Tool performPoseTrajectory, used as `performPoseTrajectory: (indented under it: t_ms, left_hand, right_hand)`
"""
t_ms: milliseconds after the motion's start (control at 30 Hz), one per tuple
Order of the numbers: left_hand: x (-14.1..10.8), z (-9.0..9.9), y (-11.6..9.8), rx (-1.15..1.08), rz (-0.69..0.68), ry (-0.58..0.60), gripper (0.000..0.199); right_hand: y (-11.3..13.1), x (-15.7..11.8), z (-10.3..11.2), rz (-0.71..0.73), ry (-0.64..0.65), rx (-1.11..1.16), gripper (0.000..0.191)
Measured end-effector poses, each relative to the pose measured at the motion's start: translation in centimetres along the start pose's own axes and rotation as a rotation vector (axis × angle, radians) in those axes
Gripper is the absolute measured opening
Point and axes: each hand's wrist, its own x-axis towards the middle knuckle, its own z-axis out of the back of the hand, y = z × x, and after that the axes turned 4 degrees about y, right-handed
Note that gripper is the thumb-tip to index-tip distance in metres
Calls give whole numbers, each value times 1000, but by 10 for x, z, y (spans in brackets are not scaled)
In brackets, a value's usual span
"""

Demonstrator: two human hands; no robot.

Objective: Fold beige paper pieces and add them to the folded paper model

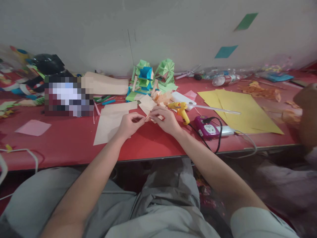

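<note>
A plain grey wall [89, 36] rises behind a long red table [69, 145] that stretches from one side of the view to the other, its front edge [153, 159] thin and dark. Toward the right, a green patch [247, 21] sits above a teal patch [226, 51] on the wall (a fine dark line [130, 46] runs down it nearer the middle). The light is soft and dull, leaving the space under the table [126, 171] dim and hard to read.
</note>
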Motion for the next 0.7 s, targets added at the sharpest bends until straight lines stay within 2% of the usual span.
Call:
performPoseTrajectory:
  t_ms: [167,300,500,700]
  left_hand:
    - [1,1,-3,146,-91,49,19]
    - [2,1,-2,158,-105,86,19]
    - [-2,2,-4,39,-41,131,14]
    - [-1,1,-2,34,10,156,14]
  right_hand:
    - [1,0,1,-45,-19,-33,10]
    - [0,0,1,-36,-24,-35,10]
    - [1,1,3,-11,-13,-39,10]
    - [0,0,2,12,13,-25,10]
